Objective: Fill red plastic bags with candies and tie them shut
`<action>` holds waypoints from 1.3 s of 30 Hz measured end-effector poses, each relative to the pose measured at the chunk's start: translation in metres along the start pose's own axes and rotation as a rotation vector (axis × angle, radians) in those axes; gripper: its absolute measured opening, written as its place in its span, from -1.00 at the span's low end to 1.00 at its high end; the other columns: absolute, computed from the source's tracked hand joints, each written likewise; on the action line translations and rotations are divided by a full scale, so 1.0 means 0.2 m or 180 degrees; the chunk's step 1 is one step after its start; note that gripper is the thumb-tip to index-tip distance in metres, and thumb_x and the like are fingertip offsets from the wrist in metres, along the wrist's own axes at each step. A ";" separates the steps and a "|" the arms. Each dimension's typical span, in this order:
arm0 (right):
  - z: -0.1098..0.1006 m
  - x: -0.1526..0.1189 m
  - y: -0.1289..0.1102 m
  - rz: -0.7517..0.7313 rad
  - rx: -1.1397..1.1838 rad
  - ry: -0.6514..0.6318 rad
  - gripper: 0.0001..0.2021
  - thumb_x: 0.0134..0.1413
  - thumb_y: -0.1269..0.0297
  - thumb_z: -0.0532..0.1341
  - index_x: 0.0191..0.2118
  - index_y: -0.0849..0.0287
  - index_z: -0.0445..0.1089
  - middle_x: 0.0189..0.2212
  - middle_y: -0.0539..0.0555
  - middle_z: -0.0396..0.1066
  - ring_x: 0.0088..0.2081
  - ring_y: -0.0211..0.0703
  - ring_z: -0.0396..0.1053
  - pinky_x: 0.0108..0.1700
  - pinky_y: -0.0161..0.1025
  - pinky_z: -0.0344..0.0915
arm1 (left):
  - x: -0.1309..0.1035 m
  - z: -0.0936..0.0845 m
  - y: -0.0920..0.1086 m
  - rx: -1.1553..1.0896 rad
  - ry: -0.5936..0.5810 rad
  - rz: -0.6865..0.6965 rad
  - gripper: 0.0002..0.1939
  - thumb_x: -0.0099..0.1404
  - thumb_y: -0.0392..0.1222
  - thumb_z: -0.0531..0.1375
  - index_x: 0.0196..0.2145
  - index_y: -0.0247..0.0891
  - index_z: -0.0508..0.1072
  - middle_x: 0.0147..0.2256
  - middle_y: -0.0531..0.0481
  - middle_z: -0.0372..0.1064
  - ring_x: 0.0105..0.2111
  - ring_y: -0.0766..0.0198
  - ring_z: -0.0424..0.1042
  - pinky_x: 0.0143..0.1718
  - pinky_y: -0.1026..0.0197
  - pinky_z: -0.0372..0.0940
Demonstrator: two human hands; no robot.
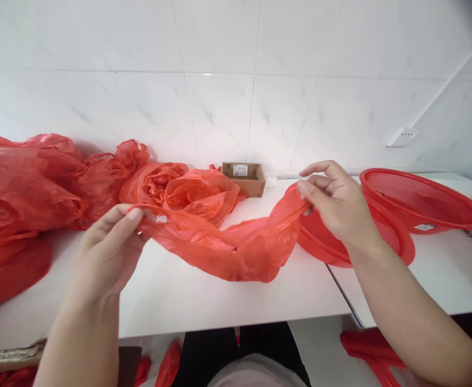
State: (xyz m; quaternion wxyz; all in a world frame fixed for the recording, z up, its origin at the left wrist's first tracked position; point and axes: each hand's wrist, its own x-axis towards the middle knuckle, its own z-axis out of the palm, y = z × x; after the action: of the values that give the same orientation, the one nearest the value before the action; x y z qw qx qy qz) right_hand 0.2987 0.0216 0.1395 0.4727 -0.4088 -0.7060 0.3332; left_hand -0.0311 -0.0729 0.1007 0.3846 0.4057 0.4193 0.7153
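Observation:
A red plastic bag (236, 250) hangs stretched between my two hands above the white table (236, 306), sagging in the middle. My left hand (113, 247) pinches one end of it between thumb and fingers. At the other end, my right hand (330, 201) grips the bag between thumb and fingertips, the other fingers loosely curled. Behind the bag lie more crumpled red plastic bags (199, 191). My right forearm passes in front of a red mesh basket (397, 236).
Large bulging red bags (26, 183) fill the table's left side. An open cardboard box (252, 187) stands by the tiled wall. A second red basket (425, 201) sits at the right. Below the table are a red plastic stool (371, 349) and a cardboard edge (12, 357).

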 end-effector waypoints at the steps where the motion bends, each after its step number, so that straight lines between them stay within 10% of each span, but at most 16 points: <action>1: 0.00 0.03 -0.05 -0.0042 -0.0123 -0.0300 -0.81 0.12 0.13 0.25 -0.19 0.02 0.29 -0.48 -0.09 0.32 -0.50 -0.27 0.35 -0.44 -0.28 0.36 | 0.04 0.04 0.01 0.0058 -0.0082 -0.0042 -0.76 0.04 -0.12 0.42 -0.42 -0.30 0.50 -0.43 0.05 0.50 -0.39 0.32 0.40 -0.27 0.30 0.32; 10: -0.05 0.20 -0.15 -0.0111 -0.0858 -0.1488 -0.86 0.15 0.12 0.20 -0.27 0.05 0.37 -0.43 -0.04 0.39 -0.52 -0.28 0.34 -0.49 -0.29 0.29 | 0.12 0.14 -0.05 0.0062 -0.0840 -0.0286 -0.84 0.24 -0.12 0.26 -0.41 -0.26 0.51 0.07 -0.12 0.37 0.21 -0.04 0.12 0.11 0.05 0.11; 19: 0.08 0.28 -0.26 -0.0341 -0.0436 -0.2063 -0.94 0.15 0.27 0.19 -0.27 0.11 0.31 -0.46 -0.06 0.33 -0.51 -0.34 0.31 -0.47 -0.33 0.33 | 0.20 0.40 -0.03 0.0832 -0.2079 -0.0728 -0.47 0.30 -0.09 0.22 0.19 0.11 0.18 -0.28 0.07 0.37 -0.20 0.22 0.38 -0.10 0.13 0.28; 23: 0.24 0.28 -0.24 -0.0721 0.0006 -0.2047 -0.95 0.16 0.33 0.16 -0.24 0.12 0.31 -0.37 -0.03 0.34 -0.38 -0.31 0.34 -0.35 -0.31 0.34 | 0.23 0.49 -0.09 0.1980 -0.2687 -0.0969 -0.66 0.23 0.00 0.27 -0.07 -0.11 0.40 -0.45 0.12 0.21 -0.43 0.30 0.26 -0.35 0.22 0.25; 31: 0.30 0.26 0.02 -0.0505 -0.0200 -0.1804 -0.76 0.14 0.23 0.22 -0.06 0.06 0.30 -0.19 0.01 0.38 -0.18 -0.22 0.36 -0.19 -0.20 0.33 | 0.28 0.46 -0.17 0.0960 -0.1993 -0.1506 -0.61 0.34 0.18 0.06 -0.39 -0.21 0.25 -0.59 0.23 -0.21 -0.60 0.42 -0.15 -0.48 0.29 0.10; 39: 0.30 0.11 0.04 -0.0887 -0.0258 -0.1152 -0.90 0.16 0.40 0.16 -0.20 0.10 0.30 -0.20 -0.01 0.39 -0.18 -0.26 0.35 -0.11 -0.23 0.33 | 0.27 0.41 -0.17 0.1086 -0.1927 -0.1019 -0.66 0.41 0.08 -0.01 -0.25 -0.23 0.35 -0.53 0.12 0.16 -0.52 0.34 0.13 -0.32 0.21 0.20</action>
State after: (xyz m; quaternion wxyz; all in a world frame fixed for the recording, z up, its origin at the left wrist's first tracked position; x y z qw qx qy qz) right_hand 0.2389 0.0404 0.1222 0.3630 -0.2595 -0.8418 0.3039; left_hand 0.0302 0.0119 0.1094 0.5249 0.5861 0.4579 0.4140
